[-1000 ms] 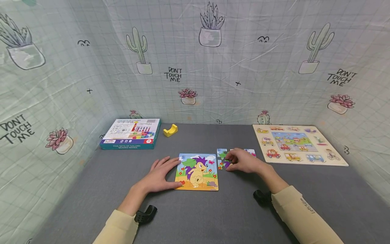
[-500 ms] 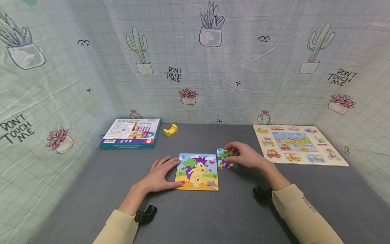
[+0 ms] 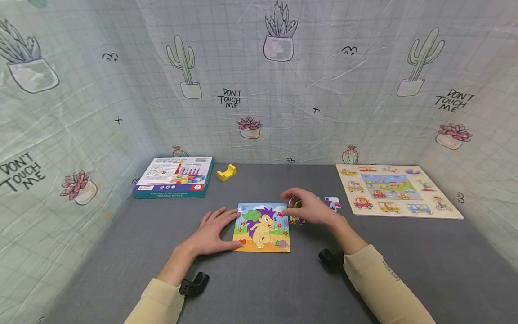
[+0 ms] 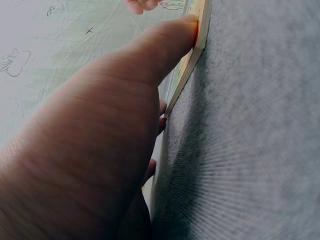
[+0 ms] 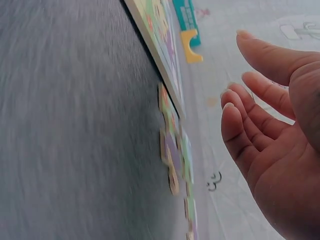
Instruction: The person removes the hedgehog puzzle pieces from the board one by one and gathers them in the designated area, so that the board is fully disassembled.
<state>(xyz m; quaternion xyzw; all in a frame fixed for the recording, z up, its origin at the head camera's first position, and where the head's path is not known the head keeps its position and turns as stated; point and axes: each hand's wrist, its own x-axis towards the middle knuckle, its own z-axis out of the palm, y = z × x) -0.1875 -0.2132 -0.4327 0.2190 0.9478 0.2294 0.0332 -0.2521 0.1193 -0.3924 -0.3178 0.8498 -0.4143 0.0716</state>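
Note:
A hedgehog jigsaw puzzle (image 3: pixel 263 230) in a square board lies flat on the table. My left hand (image 3: pixel 207 236) rests at its left side, fingers extended along the edge and thumb on the lower left corner. In the left wrist view, the thumb presses the edge of the board (image 4: pixel 201 25). My right hand (image 3: pixel 310 208) hovers by the board's upper right corner, thumb and fingers apart with nothing between them. Below it lie loose jigsaw pieces (image 3: pixel 332 203), joined in rows to the right of the board and partly hidden by the hand.
A boxed bead set (image 3: pixel 174 177) lies at the back left, with a yellow curved block (image 3: pixel 226 173) beside it. At the right is a wooden vehicle puzzle board (image 3: pixel 398 193). A printed cloth (image 3: pixel 279 90) encloses the back and sides of the grey table (image 3: pixel 259 288).
My right hand has risen off the loose pieces and moved left to the board's right edge, uncovering the pieces at the right end. The left hand has stayed put.

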